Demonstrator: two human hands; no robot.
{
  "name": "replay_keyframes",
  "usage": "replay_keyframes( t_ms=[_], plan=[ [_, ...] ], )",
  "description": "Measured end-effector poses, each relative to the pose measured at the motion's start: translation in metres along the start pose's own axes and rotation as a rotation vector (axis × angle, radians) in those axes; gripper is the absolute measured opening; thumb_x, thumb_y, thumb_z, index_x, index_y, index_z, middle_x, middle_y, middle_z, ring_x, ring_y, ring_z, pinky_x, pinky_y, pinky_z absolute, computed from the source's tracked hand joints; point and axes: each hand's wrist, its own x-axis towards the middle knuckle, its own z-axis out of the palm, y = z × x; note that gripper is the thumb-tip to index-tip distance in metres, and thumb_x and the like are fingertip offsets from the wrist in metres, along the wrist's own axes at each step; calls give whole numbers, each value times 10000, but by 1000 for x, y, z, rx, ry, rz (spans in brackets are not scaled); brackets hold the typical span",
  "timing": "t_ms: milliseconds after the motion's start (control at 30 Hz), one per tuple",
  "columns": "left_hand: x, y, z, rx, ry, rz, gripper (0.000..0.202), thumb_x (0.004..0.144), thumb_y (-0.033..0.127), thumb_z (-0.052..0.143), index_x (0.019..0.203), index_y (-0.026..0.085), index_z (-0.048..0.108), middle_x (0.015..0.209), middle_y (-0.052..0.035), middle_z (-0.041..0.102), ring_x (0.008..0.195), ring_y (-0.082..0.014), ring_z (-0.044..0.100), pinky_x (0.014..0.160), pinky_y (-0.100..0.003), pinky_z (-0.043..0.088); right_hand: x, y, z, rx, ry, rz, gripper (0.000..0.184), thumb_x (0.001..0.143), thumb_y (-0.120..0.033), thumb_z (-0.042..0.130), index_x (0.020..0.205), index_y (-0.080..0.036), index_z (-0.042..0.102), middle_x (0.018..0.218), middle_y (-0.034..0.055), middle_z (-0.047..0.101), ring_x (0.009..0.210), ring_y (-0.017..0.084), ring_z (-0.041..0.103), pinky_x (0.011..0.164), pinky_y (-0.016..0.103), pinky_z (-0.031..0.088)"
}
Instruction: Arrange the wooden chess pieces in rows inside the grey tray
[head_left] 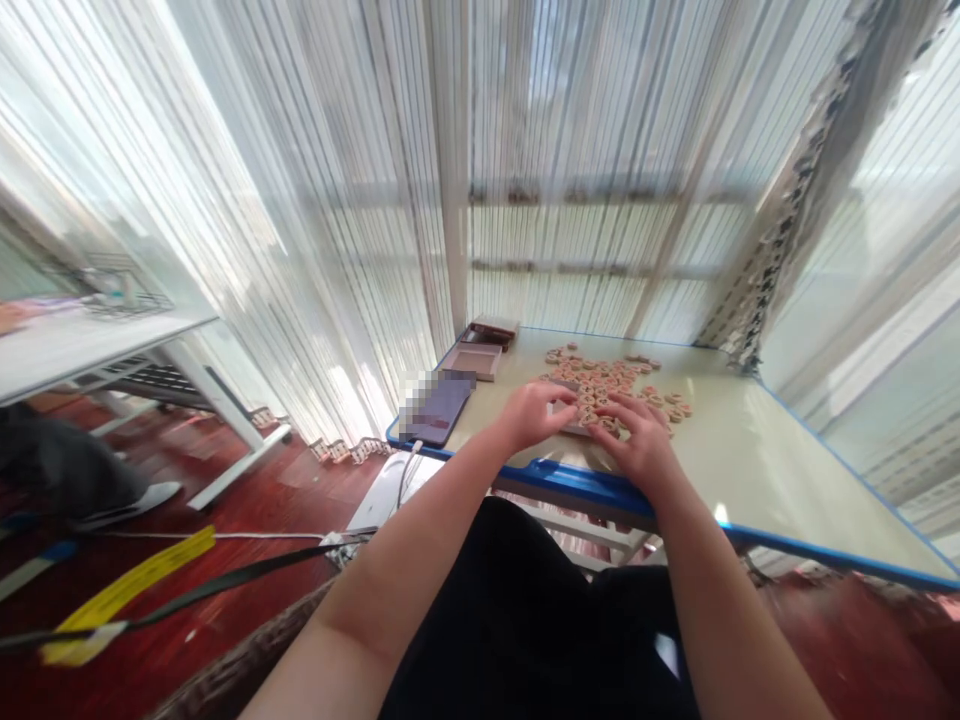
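Note:
Many small round wooden pieces [600, 374] with dark markings, looking like Chinese chess pieces, lie heaped on a pale, blue-edged table [750, 450]. Just in front of me, a shallow box [574, 430] holds several of these discs. My left hand [534, 415] grips the box at its left side, fingers curled over the edge. At the box's right side is my right hand [637, 435]; its thumb and fingers are apart and touch the discs there. The hands partly hide the box and the discs inside.
A phone-like dark device [450, 405] with a cable lies at the table's left edge. Behind it stand an open tray [474, 360] and a brown box [493, 330]. Sheer curtains [570, 240] hang beyond. At far left are a white table [90, 345] and a person's leg [67, 465].

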Motion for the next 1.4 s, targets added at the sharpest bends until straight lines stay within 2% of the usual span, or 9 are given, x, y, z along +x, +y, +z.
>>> replay_keyframes(
  t_ms=[133, 267, 333, 600, 1100, 1400],
  plan=[
    [18, -8, -2, -2, -195, 63, 218, 763, 283, 542, 833, 155, 704, 818, -46, 701, 767, -166, 613, 730, -265, 455, -2, 1, 4, -77, -5, 8, 244, 749, -420, 571, 855, -226, 674, 1110, 98, 591, 1060, 276, 513, 954, 467, 327],
    [12, -8, 4, 67, -108, 87, 200, 760, 251, 537, 759, 156, 713, 727, -52, 691, 742, -176, 604, 757, -289, 451, -4, 2, 4, -107, -3, 49, 248, 746, -444, 575, 857, -249, 679, 1092, 100, 581, 1074, 291, 489, 934, 478, 344],
    [5, -7, 8, 67, -77, 82, 214, 772, 245, 520, 810, 162, 713, 770, -51, 699, 771, -177, 600, 795, -297, 446, -3, 1, 3, -93, -21, 55, 263, 753, -453, 562, 868, -247, 679, 1097, 99, 576, 1070, 288, 495, 938, 477, 341],
    [-2, -6, 20, 125, -150, 83, 298, 803, 319, 479, 950, 184, 700, 858, -51, 707, 809, -188, 593, 829, -309, 430, -1, -3, 0, -57, -60, 75, 277, 777, -431, 540, 880, -218, 684, 1068, 111, 593, 1080, 266, 500, 945, 451, 337],
    [-2, -8, 21, 117, -117, 93, 251, 766, 193, 498, 892, 192, 715, 897, -25, 700, 846, -193, 563, 840, -315, 428, -4, -4, 0, -81, -69, 107, 277, 799, -403, 514, 921, -221, 684, 1095, 116, 587, 1092, 279, 480, 959, 471, 296],
    [-1, -6, 19, 67, -102, 68, 245, 777, 185, 487, 892, 197, 703, 888, -25, 698, 835, -187, 582, 857, -317, 418, -4, -7, -3, -84, -97, 125, 236, 795, -379, 513, 840, -219, 681, 1069, 104, 590, 1101, 275, 463, 953, 450, 293]
  ],
)
